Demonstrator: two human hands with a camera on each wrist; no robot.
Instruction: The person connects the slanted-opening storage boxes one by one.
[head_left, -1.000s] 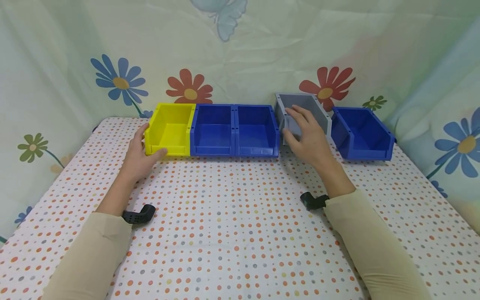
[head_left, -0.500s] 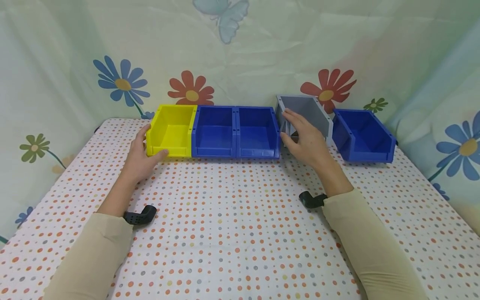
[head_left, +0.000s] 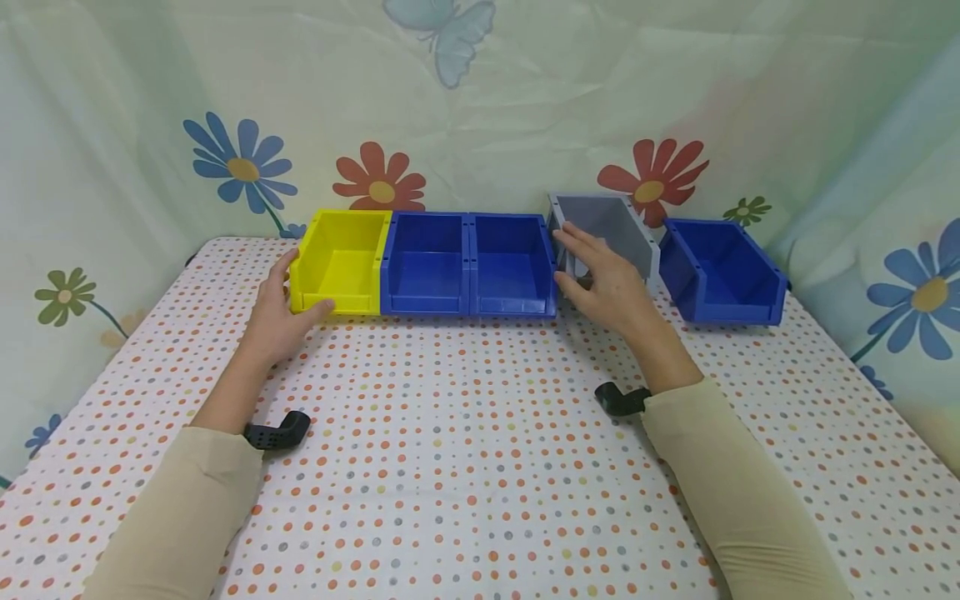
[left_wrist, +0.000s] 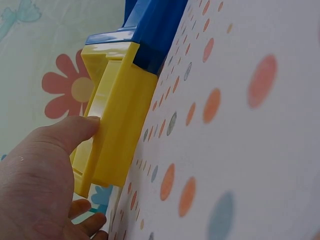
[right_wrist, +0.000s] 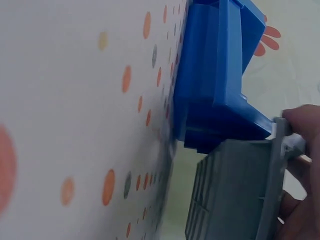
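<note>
My left hand (head_left: 273, 321) holds the front left corner of a yellow storage bin (head_left: 337, 302). Its thumb lies on the front lip and its fingers are at the outer left side, as the left wrist view also shows. Two blue bins (head_left: 427, 302) (head_left: 513, 305) stand side by side against the yellow one. With thumb and fingers, my right hand (head_left: 611, 292) grips the left front part of a grey bin (right_wrist: 240, 185), which is tilted beside the right end of that row. The hand covers much of the grey bin's front in the head view.
Another blue bin (head_left: 738, 310) stands apart at the right, angled. All rest near the back of a table with a dotted cloth (head_left: 420, 467). A flowered curtain (head_left: 510, 125) hangs behind and at both sides. Each wrist wears a black camera (head_left: 281, 432).
My right hand has shifted slightly left, and the grey bin sits a little lower against the row. The left hand and the yellow bin have stayed in place.
</note>
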